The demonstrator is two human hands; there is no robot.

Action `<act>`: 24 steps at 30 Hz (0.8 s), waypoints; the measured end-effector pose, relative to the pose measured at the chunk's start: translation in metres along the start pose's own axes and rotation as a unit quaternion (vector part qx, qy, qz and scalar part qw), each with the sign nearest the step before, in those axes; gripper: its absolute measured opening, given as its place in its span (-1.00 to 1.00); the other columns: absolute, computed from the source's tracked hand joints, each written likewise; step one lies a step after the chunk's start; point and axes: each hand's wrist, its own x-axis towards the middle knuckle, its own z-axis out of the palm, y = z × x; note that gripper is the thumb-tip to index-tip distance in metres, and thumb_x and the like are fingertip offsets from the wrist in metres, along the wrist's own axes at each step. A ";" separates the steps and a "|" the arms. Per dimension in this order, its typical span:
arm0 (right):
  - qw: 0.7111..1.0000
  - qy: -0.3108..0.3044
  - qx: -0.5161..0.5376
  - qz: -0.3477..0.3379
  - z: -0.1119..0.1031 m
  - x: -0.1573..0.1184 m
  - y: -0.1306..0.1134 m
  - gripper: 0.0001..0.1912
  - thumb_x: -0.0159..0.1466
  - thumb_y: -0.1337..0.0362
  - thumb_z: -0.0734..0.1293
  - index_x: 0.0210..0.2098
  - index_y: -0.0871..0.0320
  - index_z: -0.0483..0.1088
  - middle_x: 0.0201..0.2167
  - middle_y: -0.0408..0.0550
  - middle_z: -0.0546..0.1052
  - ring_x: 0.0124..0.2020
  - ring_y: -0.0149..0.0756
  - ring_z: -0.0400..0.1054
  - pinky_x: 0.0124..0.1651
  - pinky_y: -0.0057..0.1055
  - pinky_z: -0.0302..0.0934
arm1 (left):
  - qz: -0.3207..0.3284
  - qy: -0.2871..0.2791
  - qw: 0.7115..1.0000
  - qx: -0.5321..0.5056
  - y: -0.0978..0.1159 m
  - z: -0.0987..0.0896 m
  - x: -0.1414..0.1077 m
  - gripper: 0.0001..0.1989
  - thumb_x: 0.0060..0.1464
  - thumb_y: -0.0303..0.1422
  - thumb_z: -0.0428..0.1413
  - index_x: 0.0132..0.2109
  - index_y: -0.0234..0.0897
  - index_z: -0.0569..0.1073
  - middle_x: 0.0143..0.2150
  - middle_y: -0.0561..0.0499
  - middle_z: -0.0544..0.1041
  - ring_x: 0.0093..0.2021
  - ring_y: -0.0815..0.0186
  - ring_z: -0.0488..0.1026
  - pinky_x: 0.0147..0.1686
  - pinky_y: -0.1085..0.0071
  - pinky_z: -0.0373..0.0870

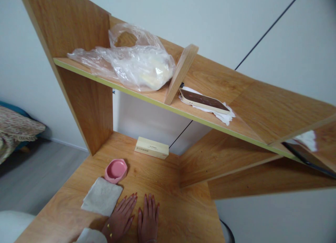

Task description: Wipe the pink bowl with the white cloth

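Observation:
Both hands lie flat on the wooden desk [183, 215], palms down. My left hand [122, 215] has its fingers stretched out beside the right edge of a folded grey cloth [102, 197]; a bracelet with gold pieces is on its wrist. To its right rests my right hand [148, 216], fingers extended and slightly apart, holding nothing. A pink angular dish [116, 170] sits just behind the cloth. Farther back, a pale yellow box [151, 148] stands near the desk's rear edge.
Above the desk runs a shelf [244, 134] carrying a clear plastic bag [141, 66], an upright divider [182, 73] and a phone [204, 100] on white tissue [228, 118]. A tall side panel [89, 106] rises at the left. A fringed blanket [19, 126] lies beyond.

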 end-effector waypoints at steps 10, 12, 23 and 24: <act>1.000 -0.006 -0.004 0.004 -0.001 0.000 -0.001 -0.50 0.37 0.13 0.00 0.22 0.09 0.21 0.17 0.02 0.36 0.25 -0.10 0.13 0.30 0.07 -0.13 | -0.007 -0.010 1.000 -0.009 -0.001 0.001 0.000 -0.38 0.18 -0.41 -0.14 0.37 -0.24 -0.04 0.28 0.00 0.29 0.21 0.29 0.29 0.18 0.36 0.21; 1.000 -0.003 -0.005 0.004 0.000 0.000 -0.001 -0.50 0.37 0.13 -0.01 0.22 0.09 0.21 0.17 0.02 0.36 0.25 -0.10 0.13 0.30 0.07 -0.13 | -0.002 -0.009 1.000 -0.007 -0.001 0.001 0.000 -0.41 0.19 -0.40 -0.14 0.36 -0.25 0.00 0.28 -0.01 0.29 0.21 0.30 0.28 0.18 0.37 0.21; 1.000 -0.001 -0.001 0.007 0.002 -0.002 0.000 -0.50 0.37 0.12 0.00 0.22 0.08 0.22 0.17 0.02 0.35 0.25 -0.09 0.13 0.29 0.08 -0.12 | -0.018 -0.002 0.999 -0.031 0.000 0.004 -0.002 -0.39 0.21 -0.39 -0.16 0.38 -0.23 -0.08 0.28 -0.01 0.30 0.19 0.30 0.32 0.20 0.36 0.19; 1.000 -0.002 0.000 0.007 0.002 -0.001 0.000 -0.50 0.37 0.12 0.00 0.22 0.08 0.21 0.17 0.02 0.35 0.25 -0.09 0.13 0.29 0.08 -0.11 | -0.017 -0.001 0.999 -0.028 0.000 0.004 -0.002 -0.39 0.21 -0.39 -0.16 0.38 -0.24 -0.08 0.28 -0.02 0.29 0.19 0.29 0.31 0.20 0.36 0.19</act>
